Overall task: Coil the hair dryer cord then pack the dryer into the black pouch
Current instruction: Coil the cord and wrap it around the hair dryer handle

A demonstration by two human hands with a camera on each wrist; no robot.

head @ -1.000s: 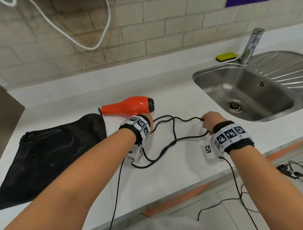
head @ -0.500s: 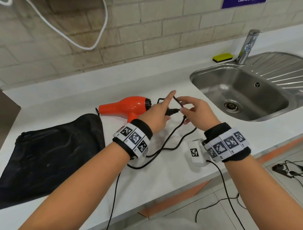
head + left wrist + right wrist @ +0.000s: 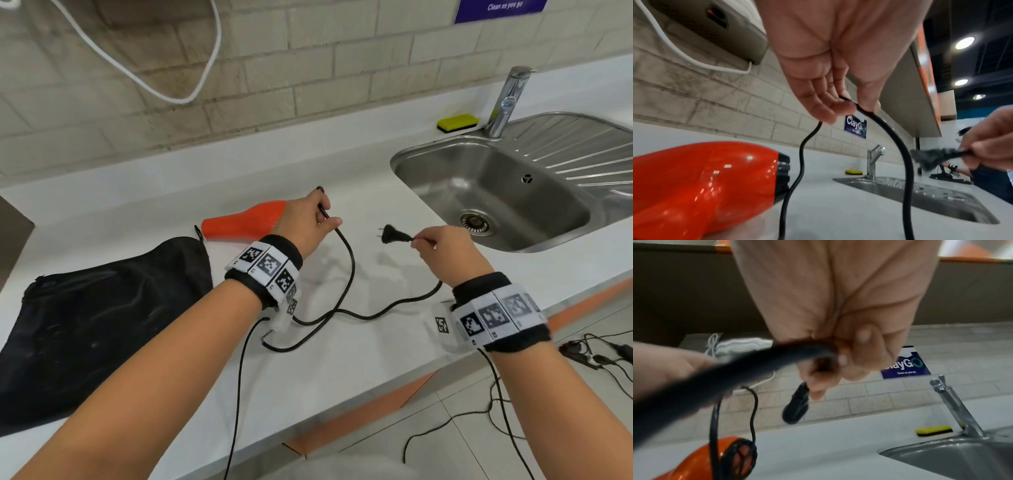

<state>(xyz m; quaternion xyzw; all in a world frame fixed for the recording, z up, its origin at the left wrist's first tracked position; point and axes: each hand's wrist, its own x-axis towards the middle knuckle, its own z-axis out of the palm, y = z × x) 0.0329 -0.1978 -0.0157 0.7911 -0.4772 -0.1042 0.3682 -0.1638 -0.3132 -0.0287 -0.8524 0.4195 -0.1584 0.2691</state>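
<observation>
The black cord [image 3: 346, 274] is up off the white counter [image 3: 342, 359], left hand [image 3: 305, 222] pinching a loop just in front of the orange dryer [image 3: 246, 219], right hand [image 3: 445, 250] gripping it behind the plug [image 3: 394, 234], slack trailing toward the front edge. Black pouch [image 3: 96, 308] lies flat at left beside the dryer; sink [image 3: 507, 192], tap [image 3: 507, 102] and sponge [image 3: 457, 122] stand right, bare counter between.

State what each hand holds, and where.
Left hand pinches the black cord partway along its length; right hand pinches the cord just behind the plug.
</observation>
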